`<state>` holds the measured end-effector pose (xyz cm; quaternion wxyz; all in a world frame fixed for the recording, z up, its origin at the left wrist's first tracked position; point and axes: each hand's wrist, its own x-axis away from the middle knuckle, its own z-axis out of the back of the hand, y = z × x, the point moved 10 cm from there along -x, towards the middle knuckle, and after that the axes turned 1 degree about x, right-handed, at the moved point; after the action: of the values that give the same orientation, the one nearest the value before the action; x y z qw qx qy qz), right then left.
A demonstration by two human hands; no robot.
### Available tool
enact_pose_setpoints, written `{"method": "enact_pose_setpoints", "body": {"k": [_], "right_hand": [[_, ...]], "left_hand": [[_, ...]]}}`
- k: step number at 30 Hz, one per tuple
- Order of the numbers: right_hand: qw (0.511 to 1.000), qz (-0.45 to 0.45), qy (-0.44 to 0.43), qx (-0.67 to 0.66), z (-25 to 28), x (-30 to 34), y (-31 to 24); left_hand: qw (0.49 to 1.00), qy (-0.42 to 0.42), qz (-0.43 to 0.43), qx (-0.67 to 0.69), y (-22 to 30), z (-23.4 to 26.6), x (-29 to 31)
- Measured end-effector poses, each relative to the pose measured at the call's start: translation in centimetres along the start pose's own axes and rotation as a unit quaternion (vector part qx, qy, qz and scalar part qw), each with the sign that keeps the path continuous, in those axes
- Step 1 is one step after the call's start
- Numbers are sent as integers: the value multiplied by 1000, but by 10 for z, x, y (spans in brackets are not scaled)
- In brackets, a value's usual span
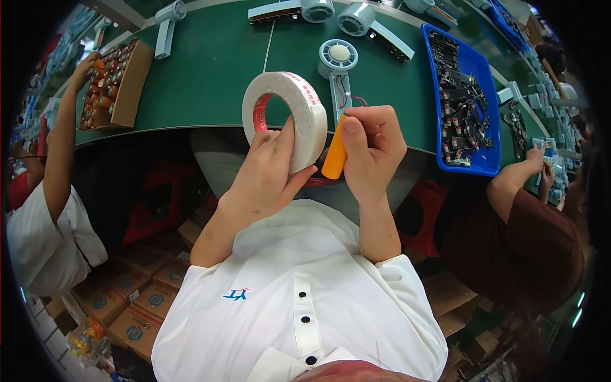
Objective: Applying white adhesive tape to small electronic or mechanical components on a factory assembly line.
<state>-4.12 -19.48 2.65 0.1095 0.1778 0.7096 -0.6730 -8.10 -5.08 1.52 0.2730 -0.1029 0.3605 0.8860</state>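
Observation:
My left hand [270, 162] holds a wide roll of white double-sided tape [312, 130] upright, its fingers reaching into the red-lined core. In my right hand [374, 143], thumb and fingers pinch the upper end of an orange cylindrical battery [335, 156]. The battery hangs tilted just right of the roll, close to its side. Beyond both hands, on the green table, lies a pale blue handheld fan [338, 58] whose handle is open and shows thin red and dark wires.
A blue tray [495, 127] of small circuit boards stands at the right. At the left is a cardboard box [133, 86] of orange batteries, with a co-worker's hand [86, 67] at it. More fans [356, 19] lie along the far side. Another co-worker's arm [512, 175] is at the right.

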Motion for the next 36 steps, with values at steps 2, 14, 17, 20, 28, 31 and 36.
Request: {"method": "enact_pose_setpoints", "body": {"k": [2,14,17,20,28,31,36], "right_hand": [[998,22,1,56,-2,-3,-7],[975,59,-67,204,-20,-10,-22],[967,70,-71,233,-25,-7,-24],[951,94,-65,288,-28,-8,-24],[979,30,-34,201,-28,-20,-12],[967,85,-8,239,-32,-22,-23],[948,187,65,249,-34,-17,-39]], "left_hand": [[1000,-7,-3,-12,2,0,-1],[981,-27,-50,-187,24,2,-1],[973,-51,-45,-219,24,-2,1],[970,-56,-60,-228,23,-6,-4],[995,-28,-19,-93,14,-4,-5],[998,-29,17,-47,14,-5,-6],[979,-8,134,151,-4,-12,-2]]}}
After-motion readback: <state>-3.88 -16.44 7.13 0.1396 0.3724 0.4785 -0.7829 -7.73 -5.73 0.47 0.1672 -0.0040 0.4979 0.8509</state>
